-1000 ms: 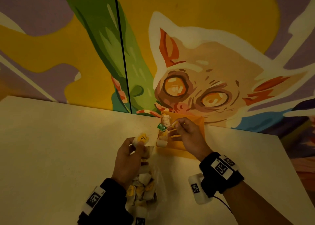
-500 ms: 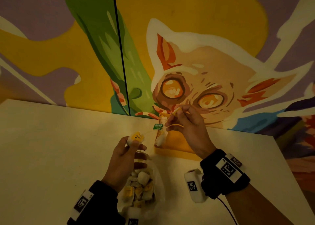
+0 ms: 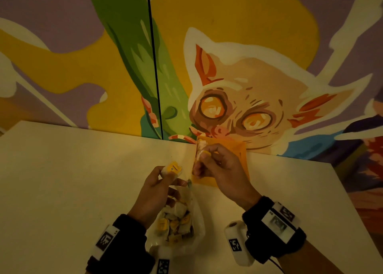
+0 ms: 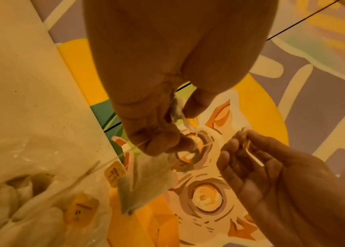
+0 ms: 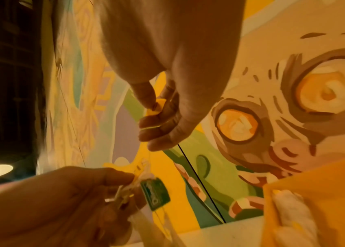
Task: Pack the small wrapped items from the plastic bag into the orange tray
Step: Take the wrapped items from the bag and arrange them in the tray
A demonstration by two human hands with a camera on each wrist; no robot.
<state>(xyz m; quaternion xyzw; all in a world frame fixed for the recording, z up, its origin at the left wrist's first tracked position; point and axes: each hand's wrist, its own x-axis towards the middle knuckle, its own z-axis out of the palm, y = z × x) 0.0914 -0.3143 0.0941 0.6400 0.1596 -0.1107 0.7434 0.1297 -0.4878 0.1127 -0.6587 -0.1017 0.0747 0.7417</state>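
My left hand point(image 3: 169, 174) holds a small white wrapped item point(image 3: 173, 168) with a yellow tag just above the plastic bag point(image 3: 182, 238), which lies on the table with several more such items inside. In the left wrist view that item point(image 4: 146, 177) hangs from my fingers, and thin strings run off it. My right hand point(image 3: 204, 155) pinches a small yellow tag point(image 5: 156, 107) over the near left corner of the orange tray point(image 3: 236, 147). Wrapped items point(image 5: 292, 210) lie along the tray's left side. A green tag point(image 5: 155, 192) dangles beside my left fingers.
The cream table point(image 3: 62, 180) meets a painted mural wall point(image 3: 259, 76) right behind the tray. The table's right edge point(image 3: 352, 207) runs diagonally near my right forearm. Both wrists wear black bands with marker tags.
My left hand lifted its yellow-tagged item out of the bag and up toward the tray. My right hand rose from the tray, then came back down close to the left hand, still pinching a tag.
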